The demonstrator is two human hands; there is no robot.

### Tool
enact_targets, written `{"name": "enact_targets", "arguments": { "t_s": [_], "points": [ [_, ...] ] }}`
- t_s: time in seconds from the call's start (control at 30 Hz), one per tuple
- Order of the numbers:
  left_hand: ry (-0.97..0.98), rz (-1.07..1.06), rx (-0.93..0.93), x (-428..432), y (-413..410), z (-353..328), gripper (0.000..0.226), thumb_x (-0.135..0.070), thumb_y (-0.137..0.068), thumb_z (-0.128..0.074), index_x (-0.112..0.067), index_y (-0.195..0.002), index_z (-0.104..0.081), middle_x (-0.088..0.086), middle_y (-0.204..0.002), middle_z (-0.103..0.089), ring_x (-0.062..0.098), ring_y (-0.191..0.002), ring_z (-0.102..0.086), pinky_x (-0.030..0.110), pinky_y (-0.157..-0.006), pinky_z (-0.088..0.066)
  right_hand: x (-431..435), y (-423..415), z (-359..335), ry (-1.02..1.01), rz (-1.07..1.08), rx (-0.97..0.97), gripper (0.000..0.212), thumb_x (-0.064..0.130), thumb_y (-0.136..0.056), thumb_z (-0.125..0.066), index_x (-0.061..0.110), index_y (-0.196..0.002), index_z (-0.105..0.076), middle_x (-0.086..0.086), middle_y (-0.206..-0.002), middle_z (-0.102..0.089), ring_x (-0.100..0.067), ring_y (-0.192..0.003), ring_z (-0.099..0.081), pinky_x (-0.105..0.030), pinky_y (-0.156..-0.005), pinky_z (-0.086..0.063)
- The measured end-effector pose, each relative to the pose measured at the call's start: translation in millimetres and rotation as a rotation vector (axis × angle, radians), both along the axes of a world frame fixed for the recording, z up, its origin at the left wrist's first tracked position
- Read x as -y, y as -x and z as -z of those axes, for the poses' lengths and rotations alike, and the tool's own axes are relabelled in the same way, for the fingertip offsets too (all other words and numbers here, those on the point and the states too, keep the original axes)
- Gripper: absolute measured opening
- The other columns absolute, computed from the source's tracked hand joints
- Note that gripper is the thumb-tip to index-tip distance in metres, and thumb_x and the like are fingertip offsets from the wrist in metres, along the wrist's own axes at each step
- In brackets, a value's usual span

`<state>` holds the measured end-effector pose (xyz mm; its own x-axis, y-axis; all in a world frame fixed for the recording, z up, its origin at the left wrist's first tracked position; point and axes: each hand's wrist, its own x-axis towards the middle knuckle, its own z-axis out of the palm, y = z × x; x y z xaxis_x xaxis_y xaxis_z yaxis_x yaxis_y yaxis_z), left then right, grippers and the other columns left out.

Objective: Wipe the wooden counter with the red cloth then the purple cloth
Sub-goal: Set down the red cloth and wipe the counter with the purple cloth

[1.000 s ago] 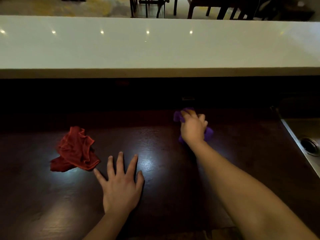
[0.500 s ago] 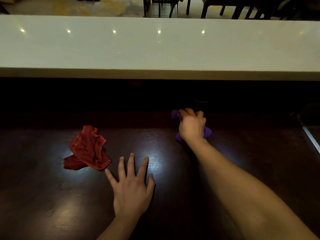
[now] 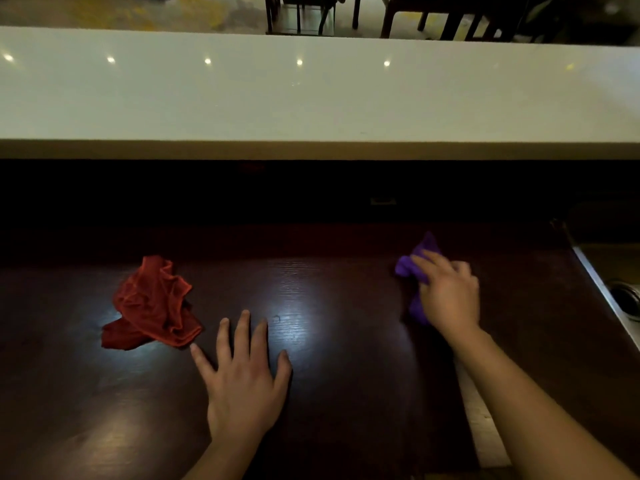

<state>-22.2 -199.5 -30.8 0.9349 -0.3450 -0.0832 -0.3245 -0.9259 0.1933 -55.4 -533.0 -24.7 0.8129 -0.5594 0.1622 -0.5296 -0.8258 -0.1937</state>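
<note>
A home kitchen: a dark wooden tabletop (image 3: 346, 393) beside a steel sink (image 3: 609, 282), a raised white bar ledge (image 3: 311, 95), dining chairs (image 3: 301, 13) beyond.

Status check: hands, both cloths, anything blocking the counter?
Right hand pressed on purple cloth, near sink. Left hand flat, empty, on wooden counter. Red cloth crumpled, unheld, beside left hand. Nothing else on the counter.
</note>
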Motion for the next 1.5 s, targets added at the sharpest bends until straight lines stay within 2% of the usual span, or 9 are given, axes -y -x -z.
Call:
{"name": "enact_targets", "arguments": {
  "t_s": [0.2, 0.5, 0.63, 0.8, 1.0, 1.1, 1.2, 1.37, 1.5],
  "points": [
    [-0.014, 0.017, 0.030, 2, 1, -3, 0.067, -0.051, -0.086, -0.034, -0.013, -0.137, -0.053, 0.014, -0.150, -0.044, 0.039, -0.142, -0.032, 0.077, -0.106, -0.018, 66, 3, -5, -0.087, 0.391, 0.051, 0.035, 0.016, -0.086, -0.057, 0.025, -0.120, -0.060, -0.004, -0.132, -0.056, -0.041, -0.109, -0.042, -0.046, -0.090, -0.036],
    [0.001, 0.030, 0.033, 3, 3, -3, 0.070, -0.051, -0.084, -0.033, -0.009, -0.137, -0.053, 0.017, -0.150, -0.044, 0.042, -0.142, -0.031, 0.078, -0.106, -0.016, -33, 128, 13, 0.045, -0.252, -0.025, 0.061, 0.019, -0.069, -0.061, 0.035, -0.128, -0.056, 0.013, -0.137, -0.054, -0.022, -0.095, -0.046, -0.031, -0.075, -0.039],
    [0.002, 0.017, 0.051, 1, 3, 2, 0.070, -0.052, -0.084, -0.034, -0.010, -0.136, -0.053, 0.016, -0.150, -0.044, 0.041, -0.142, -0.030, 0.077, -0.107, -0.015, 61, 146, 6, 0.049, 0.116, -0.008, 0.059, 0.004, -0.071, -0.068, 0.025, -0.125, -0.060, -0.003, -0.134, -0.059, -0.037, -0.095, -0.049, -0.046, -0.078, -0.047],
    [-0.023, 0.017, 0.055, 4, 3, 2, 0.069, -0.050, -0.085, -0.034, -0.009, -0.137, -0.051, 0.017, -0.150, -0.043, 0.041, -0.141, -0.029, 0.076, -0.106, -0.015, 111, 113, -7, -0.071, 0.440, 0.029, 0.043, 0.013, -0.086, -0.061, 0.018, -0.128, -0.058, -0.009, -0.137, -0.055, -0.044, -0.107, -0.045, -0.047, -0.090, -0.039],
    [0.011, 0.072, 0.070, 3, 6, 1, 0.069, -0.050, -0.086, -0.030, -0.011, -0.139, -0.050, 0.019, -0.150, -0.041, 0.037, -0.144, -0.028, 0.071, -0.109, -0.015, -33, 145, 11, 0.022, -0.092, -0.010, 0.044, 0.050, -0.088, -0.051, 0.037, -0.130, -0.052, 0.012, -0.138, -0.053, -0.026, -0.102, -0.049, -0.038, -0.077, -0.043],
    [0.039, 0.111, 0.091, 1, 6, 3, 0.067, -0.051, -0.086, -0.032, -0.016, -0.140, -0.051, 0.017, -0.150, -0.042, 0.034, -0.144, -0.028, 0.069, -0.110, -0.016, 1, 163, 10, 0.085, -0.208, -0.019, 0.044, 0.045, -0.087, -0.051, 0.036, -0.130, -0.054, 0.010, -0.137, -0.054, -0.025, -0.100, -0.049, -0.037, -0.075, -0.043],
    [0.033, 0.116, 0.104, 1, 6, 6, 0.066, -0.050, -0.085, -0.033, -0.020, -0.140, -0.051, 0.016, -0.149, -0.044, 0.033, -0.144, -0.029, 0.069, -0.110, -0.017, 83, 154, 7, 0.099, 0.117, -0.007, 0.042, 0.027, -0.084, -0.066, 0.025, -0.126, -0.061, -0.003, -0.134, -0.058, -0.038, -0.100, -0.050, -0.044, -0.079, -0.045],
    [0.008, 0.112, 0.134, 1, 4, 12, 0.064, -0.051, -0.086, -0.033, -0.020, -0.139, -0.052, 0.016, -0.148, -0.045, 0.035, -0.142, -0.031, 0.071, -0.108, -0.020, 145, 86, -1, -0.011, 0.518, -0.016, 0.039, 0.031, -0.093, -0.054, 0.017, -0.130, -0.056, -0.012, -0.138, -0.049, -0.044, -0.115, -0.040, -0.049, -0.095, -0.036],
    [-0.020, 0.102, 0.108, -1, 4, 7, 0.063, -0.051, -0.087, -0.032, -0.021, -0.140, -0.051, 0.014, -0.150, -0.044, 0.034, -0.143, -0.030, 0.068, -0.109, -0.019, 52, 14, -2, -0.034, 0.160, 0.000, 0.036, 0.033, -0.089, -0.057, 0.027, -0.125, -0.057, 0.000, -0.136, -0.053, -0.037, -0.109, -0.044, -0.043, -0.089, -0.039]
  ]
}}
